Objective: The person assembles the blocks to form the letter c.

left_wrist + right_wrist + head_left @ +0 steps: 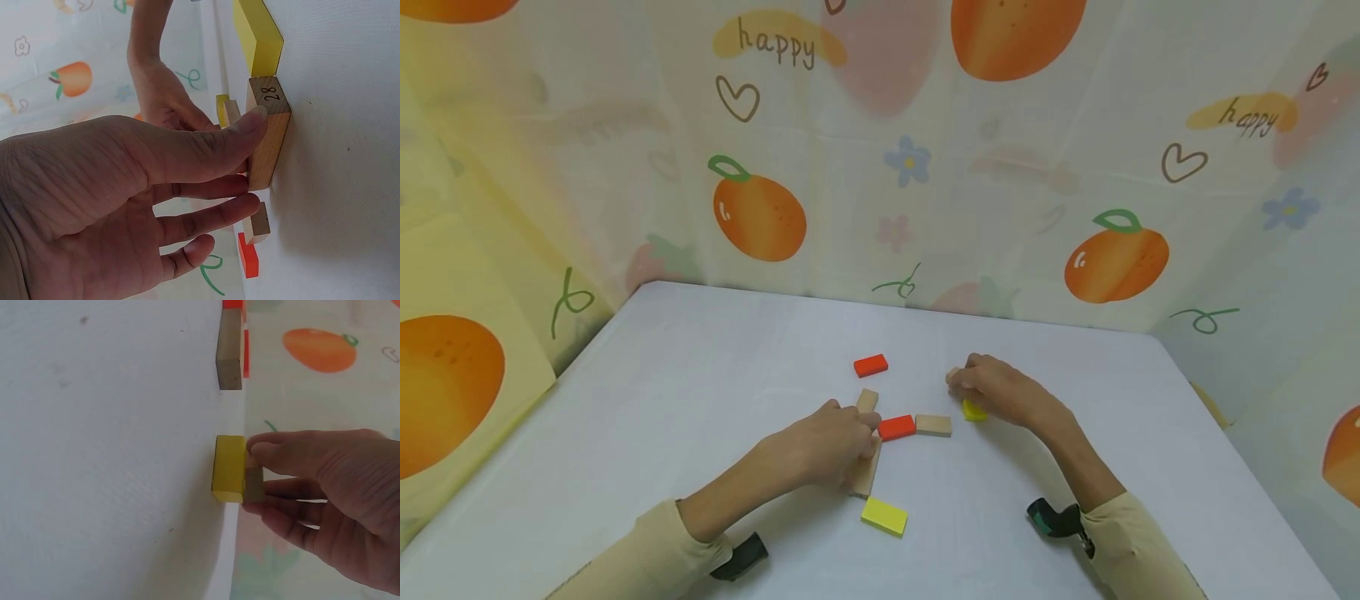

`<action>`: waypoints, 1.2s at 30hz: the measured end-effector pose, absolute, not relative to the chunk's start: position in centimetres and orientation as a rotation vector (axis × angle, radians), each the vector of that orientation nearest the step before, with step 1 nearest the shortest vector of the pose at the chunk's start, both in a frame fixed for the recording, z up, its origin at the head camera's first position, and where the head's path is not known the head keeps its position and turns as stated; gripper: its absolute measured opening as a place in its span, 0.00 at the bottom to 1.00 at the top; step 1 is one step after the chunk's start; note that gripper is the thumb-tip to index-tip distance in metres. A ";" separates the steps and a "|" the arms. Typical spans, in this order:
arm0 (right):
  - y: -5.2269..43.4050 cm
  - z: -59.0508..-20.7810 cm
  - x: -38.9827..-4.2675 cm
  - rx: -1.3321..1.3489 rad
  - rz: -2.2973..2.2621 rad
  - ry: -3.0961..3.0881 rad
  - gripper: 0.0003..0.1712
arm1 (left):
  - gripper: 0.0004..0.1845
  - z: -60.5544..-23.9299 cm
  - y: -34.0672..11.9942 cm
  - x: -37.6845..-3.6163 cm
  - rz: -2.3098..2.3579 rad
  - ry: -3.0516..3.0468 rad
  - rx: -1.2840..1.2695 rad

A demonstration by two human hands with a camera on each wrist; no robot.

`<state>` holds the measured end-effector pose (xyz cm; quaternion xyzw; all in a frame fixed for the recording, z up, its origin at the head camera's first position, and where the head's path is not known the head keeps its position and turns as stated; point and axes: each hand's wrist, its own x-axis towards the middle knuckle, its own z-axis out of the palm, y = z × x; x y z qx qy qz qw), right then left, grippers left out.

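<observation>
My left hand [823, 442] pinches a plain wooden block [270, 147] marked 28, its thumb along one side and the fingertips on the other. This block lies on the table, its near end by a yellow block [884, 517]. Another wooden block [867, 401] lies just beyond that hand, and a red block [897, 427] sits right by its fingertips. To the right, my right hand [1009, 392] grips a small wooden block [254, 485] between thumb and fingers. A second yellow block [229, 467] stands close in front of it, partly covered by the hand in the head view.
One wooden block [933, 425] lies end to end with the red block, pointing toward the right hand. Farther back is a separate red block [871, 365]. The white table [737, 350] meets a fruit-patterned curtain [835, 208] along its back edge.
</observation>
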<state>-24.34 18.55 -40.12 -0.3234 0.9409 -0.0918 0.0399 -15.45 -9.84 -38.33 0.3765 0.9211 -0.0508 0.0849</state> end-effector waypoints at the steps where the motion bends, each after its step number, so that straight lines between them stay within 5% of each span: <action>1: 18.5 -40.0 -24.3 -0.987 -0.294 2.893 0.13 | 0.14 -38.3 -9.8 -15.4 -0.153 2.747 1.124; 15: 17.6 -38.0 -21.6 -1.188 -0.317 2.928 0.11 | 0.16 -38.3 -9.3 -15.5 -0.167 2.737 1.136; 24: 16.2 -37.3 -18.0 -1.476 -0.231 2.820 0.20 | 0.15 -38.3 -9.5 -15.5 -0.159 2.726 1.091; 36: 15.9 -36.7 -14.0 -1.399 -0.266 2.631 0.08 | 0.16 -38.1 -9.6 -15.5 -0.121 2.739 1.075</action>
